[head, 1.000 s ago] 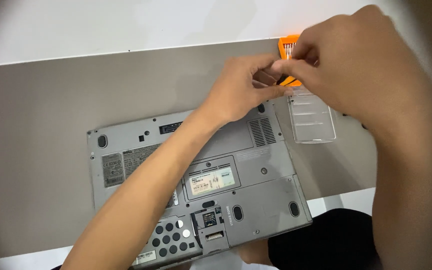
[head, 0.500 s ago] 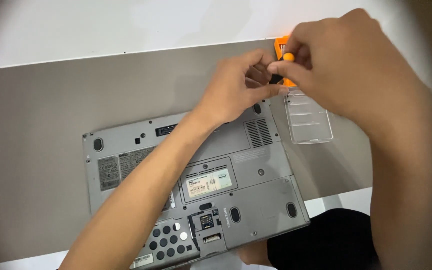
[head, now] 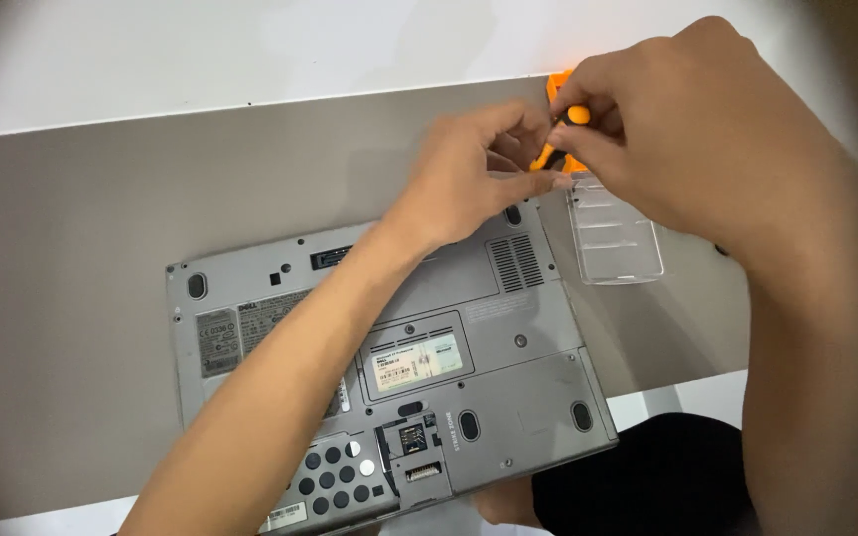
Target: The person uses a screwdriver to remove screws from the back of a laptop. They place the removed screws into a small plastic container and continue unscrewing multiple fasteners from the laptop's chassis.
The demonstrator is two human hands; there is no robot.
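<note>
Right hand (head: 707, 139): fingertips pinched narrow on a small orange-and-black screwdriver handle (head: 560, 137), which sits tilted, tip end hidden behind the left fingers. Left hand (head: 474, 169): thumb and forefinger closed narrow at the lower end of the same tool; can't tell whether they grip the tip or a bit.

Landmark = grey laptop (head: 508, 328), upside down on the grey mat (head: 71, 278). Both hands meet just past the laptop's far right corner, above the vent grille (head: 520, 263). Clear plastic tray (head: 613, 230) lies just beside the laptop's right edge, under the right hand. Orange case (head: 558, 84) sits beyond the tray, mostly hidden.

Handling, my read: the driver is light, stiff and small, with a smooth plastic handle, so probably slippery in a loose pinch. Best hold is mid-handle with 2-3 fingertips, other hand steadying near the tip. The laptop looks heavy enough to stay put; its plastic covers are likely brittle at the edges.
</note>
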